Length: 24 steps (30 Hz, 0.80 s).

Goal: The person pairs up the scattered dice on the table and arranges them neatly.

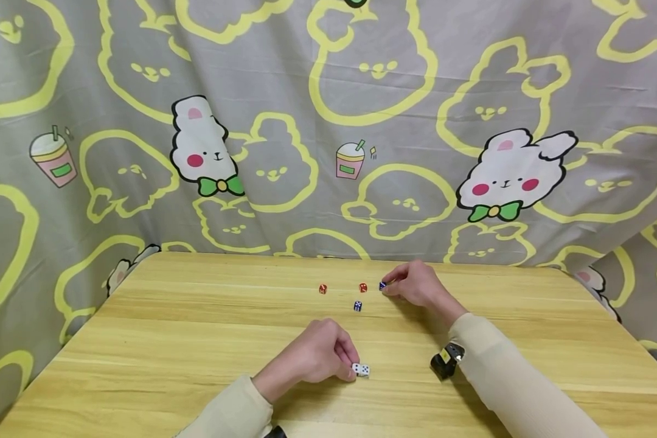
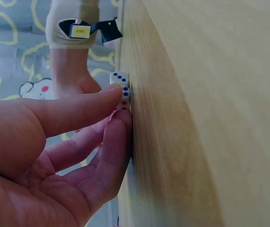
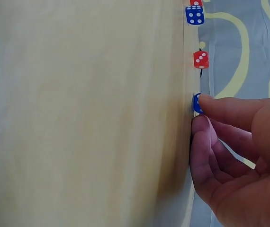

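My left hand (image 1: 324, 353) is low over the near middle of the table, thumb and fingertips pinching a white die (image 2: 125, 93). Right beside it sits a second white die (image 1: 365, 370), showing blue pips. Farther back, my right hand (image 1: 416, 285) pinches a blue die (image 3: 197, 103) at the tabletop, its thumb covering part of the face. Left of that die stands a red die (image 1: 363, 288), a small gap away. Another blue die (image 1: 358, 306) lies nearer to me, and one more red die (image 1: 323, 289) is farther left.
The wooden table (image 1: 197, 340) ends at the back against a grey curtain (image 1: 285, 85) with yellow cartoon outlines. A black wrist camera (image 1: 443, 364) hangs from the right sleeve. Both forearms reach in from the near edge.
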### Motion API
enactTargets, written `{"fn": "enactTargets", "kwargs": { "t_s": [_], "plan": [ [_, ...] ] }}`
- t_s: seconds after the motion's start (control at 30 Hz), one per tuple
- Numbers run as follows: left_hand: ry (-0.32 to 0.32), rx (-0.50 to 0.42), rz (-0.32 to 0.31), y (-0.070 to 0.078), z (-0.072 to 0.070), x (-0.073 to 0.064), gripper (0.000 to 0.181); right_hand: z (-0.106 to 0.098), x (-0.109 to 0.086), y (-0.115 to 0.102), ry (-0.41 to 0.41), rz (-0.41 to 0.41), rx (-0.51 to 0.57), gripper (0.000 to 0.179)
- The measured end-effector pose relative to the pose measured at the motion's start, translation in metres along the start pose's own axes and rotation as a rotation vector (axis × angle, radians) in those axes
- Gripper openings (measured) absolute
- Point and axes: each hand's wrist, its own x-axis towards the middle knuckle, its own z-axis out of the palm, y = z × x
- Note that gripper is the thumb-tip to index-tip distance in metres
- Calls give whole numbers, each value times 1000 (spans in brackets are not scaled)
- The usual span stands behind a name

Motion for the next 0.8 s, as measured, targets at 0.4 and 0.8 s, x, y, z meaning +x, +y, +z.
{"fn": "enactTargets", "kwargs": {
  "t_s": [0.4,0.8],
  "plan": [
    [7,-4,-13,0,0,0,22,-1,0,-2,-9,17,17,15],
    [10,-12,1,-1,2,-1,22,-2,-2,-2,-18,37,42,15]
  ]
}}
